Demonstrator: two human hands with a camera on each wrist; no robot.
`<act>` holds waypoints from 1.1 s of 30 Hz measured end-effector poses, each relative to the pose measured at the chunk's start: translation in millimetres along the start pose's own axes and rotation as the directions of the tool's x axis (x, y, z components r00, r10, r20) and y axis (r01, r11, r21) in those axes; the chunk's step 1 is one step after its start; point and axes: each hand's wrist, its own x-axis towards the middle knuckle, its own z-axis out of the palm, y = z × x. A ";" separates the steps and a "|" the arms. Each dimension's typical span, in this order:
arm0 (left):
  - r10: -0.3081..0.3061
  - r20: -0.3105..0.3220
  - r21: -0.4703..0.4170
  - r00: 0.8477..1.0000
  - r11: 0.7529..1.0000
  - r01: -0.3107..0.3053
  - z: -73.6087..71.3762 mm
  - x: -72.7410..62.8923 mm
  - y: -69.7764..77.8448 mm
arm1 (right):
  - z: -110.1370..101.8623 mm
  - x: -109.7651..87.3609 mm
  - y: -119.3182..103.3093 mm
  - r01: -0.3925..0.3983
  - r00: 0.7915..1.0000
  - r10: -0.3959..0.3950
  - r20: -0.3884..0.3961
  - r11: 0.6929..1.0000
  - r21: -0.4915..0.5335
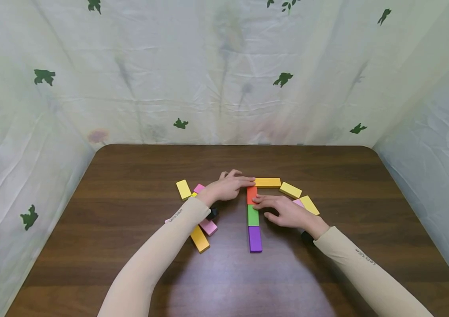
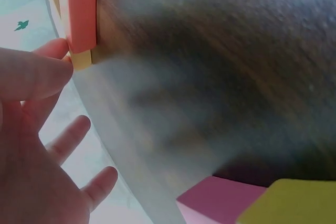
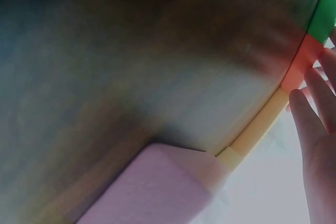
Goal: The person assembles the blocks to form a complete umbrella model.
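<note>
On the table, a purple block [image 1: 255, 239], a green block [image 1: 253, 215] and a red block [image 1: 251, 195] lie end to end in a straight column. An orange block [image 1: 268, 182] lies crosswise at the column's far end. My left hand [image 1: 226, 186] reaches in from the left, its fingertips at the corner where red and orange meet; its other fingers are spread in the left wrist view. From the right, my right hand [image 1: 285, 210] lays extended fingers against the red and green blocks. Neither hand wraps around a block.
Right of the orange block lie a yellow block [image 1: 290, 190], another yellow block [image 1: 309, 205] and a pink block [image 3: 152, 190], partly behind my right hand. A loose group with a yellow block [image 1: 183, 189], a pink block [image 1: 208, 226] and an orange block [image 1: 200, 239] lies around my left forearm.
</note>
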 end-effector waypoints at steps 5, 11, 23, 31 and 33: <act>-0.001 0.018 -0.020 1.000 1.000 0.001 0.3 0.1 -1.1 | -0.5 0.2 -0.6 0.001 1.000 -0.001 0.002 1.000 0.004; 0.003 0.026 -0.025 1.000 1.000 -0.002 1.1 -1.1 -1.1 | -0.6 -0.1 0.2 -0.002 1.000 0.002 0.006 1.000 0.013; 0.032 -0.006 -0.073 0.999 0.997 -0.032 -2.6 -30.5 -4.4 | -1.3 -0.5 -1.2 -0.001 1.000 0.001 0.009 1.000 0.011; 0.105 -0.017 -0.166 0.994 0.980 -0.106 -6.7 -75.2 -4.7 | -1.6 -0.3 -1.0 -0.001 1.000 0.001 0.012 1.000 -0.006; 0.101 -0.027 -0.184 0.995 0.977 -0.104 -5.3 -86.4 -5.9 | -1.4 -0.4 -0.9 0.000 1.000 0.000 0.012 1.000 -0.008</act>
